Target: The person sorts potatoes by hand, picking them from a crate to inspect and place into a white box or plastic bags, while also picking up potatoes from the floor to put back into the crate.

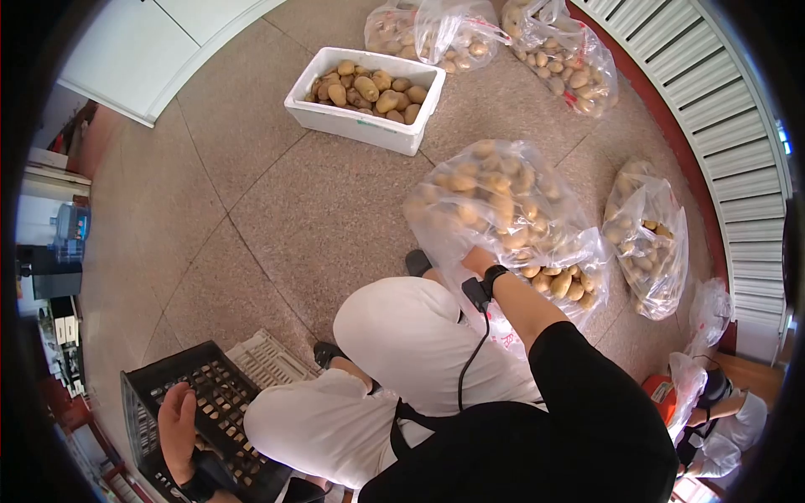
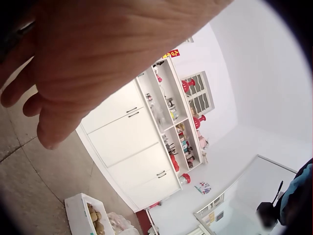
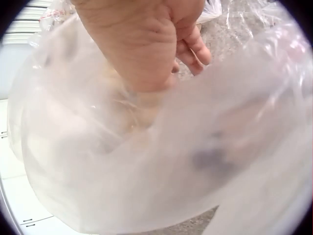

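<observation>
We see the right hand (image 1: pixel 480 261) at the near side of the big bag (image 1: pixel 495 180), clear plastic with potatoes inside, on the floor. Plastic partly hides its fingers; we can't tell how far they close or whether they have hold of the bag. Left hand (image 1: pixel 178 419) is by the black crate (image 1: pixel 180 356), fingers loosely extended, nothing in it. We have another bag (image 1: pixel 646 260) near the big one, and a foam box (image 1: pixel 352 130) of potatoes apart from it.
</observation>
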Motion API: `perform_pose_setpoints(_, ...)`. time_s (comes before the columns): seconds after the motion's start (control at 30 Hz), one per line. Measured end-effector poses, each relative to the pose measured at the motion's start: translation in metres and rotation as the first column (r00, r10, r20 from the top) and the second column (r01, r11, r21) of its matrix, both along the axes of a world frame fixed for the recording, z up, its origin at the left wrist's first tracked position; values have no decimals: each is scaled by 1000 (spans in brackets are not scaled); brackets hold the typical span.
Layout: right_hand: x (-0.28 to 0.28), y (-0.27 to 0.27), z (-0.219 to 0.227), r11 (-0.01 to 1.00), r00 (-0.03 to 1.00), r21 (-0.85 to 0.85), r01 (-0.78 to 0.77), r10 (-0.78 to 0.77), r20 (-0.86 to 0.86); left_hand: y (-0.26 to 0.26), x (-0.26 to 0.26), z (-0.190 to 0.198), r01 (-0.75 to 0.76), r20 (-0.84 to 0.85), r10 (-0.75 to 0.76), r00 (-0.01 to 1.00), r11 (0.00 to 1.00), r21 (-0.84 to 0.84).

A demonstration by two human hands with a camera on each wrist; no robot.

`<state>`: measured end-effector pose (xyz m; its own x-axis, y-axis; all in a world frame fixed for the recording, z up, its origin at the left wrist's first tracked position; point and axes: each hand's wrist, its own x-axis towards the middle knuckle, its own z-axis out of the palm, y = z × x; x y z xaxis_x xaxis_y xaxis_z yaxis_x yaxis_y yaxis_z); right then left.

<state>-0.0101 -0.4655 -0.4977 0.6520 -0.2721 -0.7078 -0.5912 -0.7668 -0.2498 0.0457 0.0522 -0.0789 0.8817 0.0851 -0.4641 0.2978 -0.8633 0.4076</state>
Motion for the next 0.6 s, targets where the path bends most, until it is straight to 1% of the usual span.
perform_pose_setpoints(0.07, 11, -15, -16, 969, 971, -225, -99, 144, 193, 0, 0, -3, -31, 14, 31, 999, 999, -18)
perform_pose_setpoints(0.1, 6, -28, -75, 890, 932, -375, -260, 333, 144, 0, 0, -3, -35, 11, 35, 999, 999, -15)
perform_pose_setpoints(0.13, 10, -39, -125, 890, 931, -370, -265, 336, 143, -1, -1, -3, -33, 16, 33, 999, 999, -17)
perform_pose_setpoints(0.17, 15, -45, -131, 895, 938, -360, -264, 326, 122, -2, -1, -2, -31, 21, 31, 999, 999, -19)
perform_pose_setpoints(0.27, 30, -46, -103, 905, 952, -325, -275, 305, 42, -4, 0, -2, -37, 2, 37, 999, 999, 17)
perform_pose_setpoints(0.43, 43, -37, -92, 910, 952, -290, -296, 307, -9, -7, 0, -2, -52, -21, 53, 998, 997, 56)
perform_pose_setpoints(0.53, 30, -26, -95, 899, 946, -327, -292, 322, 42, -10, 1, -1, -51, -42, 54, 998, 996, 73)
perform_pose_setpoints(0.6, 13, -18, -93, 881, 926, -387, -272, 348, 142, -9, 1, -2, -44, -36, 46, 998, 997, 68)
